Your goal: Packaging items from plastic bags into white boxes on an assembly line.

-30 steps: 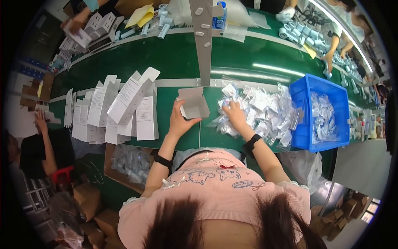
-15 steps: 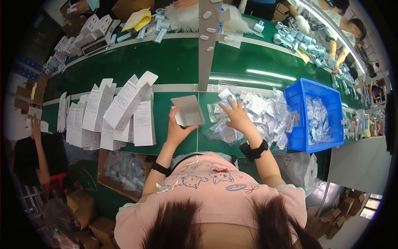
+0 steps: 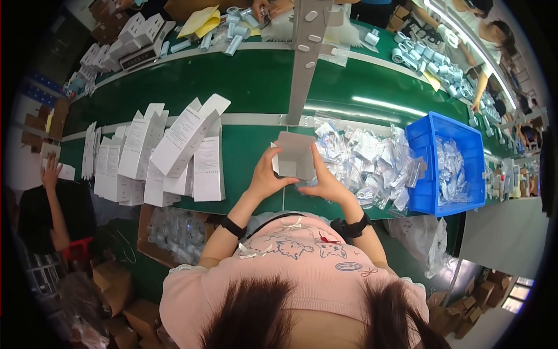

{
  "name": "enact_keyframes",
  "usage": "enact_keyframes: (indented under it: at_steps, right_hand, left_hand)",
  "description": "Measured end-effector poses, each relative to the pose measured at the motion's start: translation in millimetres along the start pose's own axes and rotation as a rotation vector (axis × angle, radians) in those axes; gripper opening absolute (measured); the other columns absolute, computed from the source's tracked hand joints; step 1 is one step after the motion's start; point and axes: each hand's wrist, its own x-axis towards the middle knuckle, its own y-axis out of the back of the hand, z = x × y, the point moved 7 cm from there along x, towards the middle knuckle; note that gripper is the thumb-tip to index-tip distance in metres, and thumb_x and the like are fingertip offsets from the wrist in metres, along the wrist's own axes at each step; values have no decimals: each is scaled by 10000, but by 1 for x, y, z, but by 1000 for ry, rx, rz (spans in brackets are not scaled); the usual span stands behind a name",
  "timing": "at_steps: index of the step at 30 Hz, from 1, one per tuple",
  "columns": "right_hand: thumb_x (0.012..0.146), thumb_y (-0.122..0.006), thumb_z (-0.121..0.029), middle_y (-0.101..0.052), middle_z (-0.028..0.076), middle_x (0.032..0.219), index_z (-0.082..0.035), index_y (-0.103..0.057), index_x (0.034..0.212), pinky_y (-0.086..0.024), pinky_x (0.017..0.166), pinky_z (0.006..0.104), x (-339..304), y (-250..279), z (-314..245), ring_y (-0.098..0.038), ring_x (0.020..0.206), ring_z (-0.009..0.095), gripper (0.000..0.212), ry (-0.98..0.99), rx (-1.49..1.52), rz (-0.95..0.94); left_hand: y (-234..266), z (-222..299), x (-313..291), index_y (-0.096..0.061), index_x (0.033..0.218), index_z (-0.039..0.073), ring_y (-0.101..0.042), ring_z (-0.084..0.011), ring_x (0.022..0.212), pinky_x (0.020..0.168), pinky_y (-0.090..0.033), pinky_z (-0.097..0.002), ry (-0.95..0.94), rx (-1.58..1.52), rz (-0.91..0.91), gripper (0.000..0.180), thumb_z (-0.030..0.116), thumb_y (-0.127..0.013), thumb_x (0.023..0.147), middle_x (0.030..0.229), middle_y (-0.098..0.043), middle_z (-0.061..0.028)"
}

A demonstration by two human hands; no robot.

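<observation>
A small open box (image 3: 294, 160), white outside and greyish inside, stands in front of me with its lid flap raised at the far side. My left hand (image 3: 267, 175) grips its left side, thumb along the near edge. On the opposite side my right hand (image 3: 326, 181) is curved round the box, fingers up along its right wall and thumb near the front. Just beyond that hand lies a heap of clear plastic packets (image 3: 372, 154); what they contain is hard to make out. Several white cartons (image 3: 208, 168) with printed sides stand and lean to the left.
A blue bin (image 3: 415, 168) holding more packets stands right of the heap. A metal post (image 3: 302, 70) rises behind the box. Below the bench's left edge is a cardboard box (image 3: 145, 232) of bagged parts. Co-workers handle pale blue fittings (image 3: 430, 61) across the far bench.
My right hand has left the packet heap and come to the box's right side. The box, in my left hand, sits slightly further right in the picture.
</observation>
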Motion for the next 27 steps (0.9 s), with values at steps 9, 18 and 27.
enact_keyframes:
  at_steps: [9,18,27]
  right_hand:
    - [706,-644,-299,-272,120,1365,-138,-306,1316,-167,1008,541,-6,-41,58,-196,1285,319,716,212,-1064,-150]
    - [713,-622,-223,-333,96,1332,-166,-389,1264,-181,1004,538,-14,-9,108,-240,1272,285,601,97,-1236,-66]
    - [702,-628,-188,-293,105,1347,-160,-332,1301,-183,1001,548,-28,-10,42,-223,1271,321,668,239,-819,-123]
  left_hand:
    - [44,-1,-22,-295,1200,70,-471,-333,1055,871,-402,-387,79,122,304,883,237,-827,515,1194,-407,-181]
    - [50,-12,-35,-282,1199,69,-452,-311,1063,879,-384,-371,139,95,348,873,219,-823,531,1180,-400,-182]
    - [46,-19,-42,-255,1209,70,-433,-276,1050,878,-371,-365,112,89,357,870,201,-814,556,1177,-365,-150]
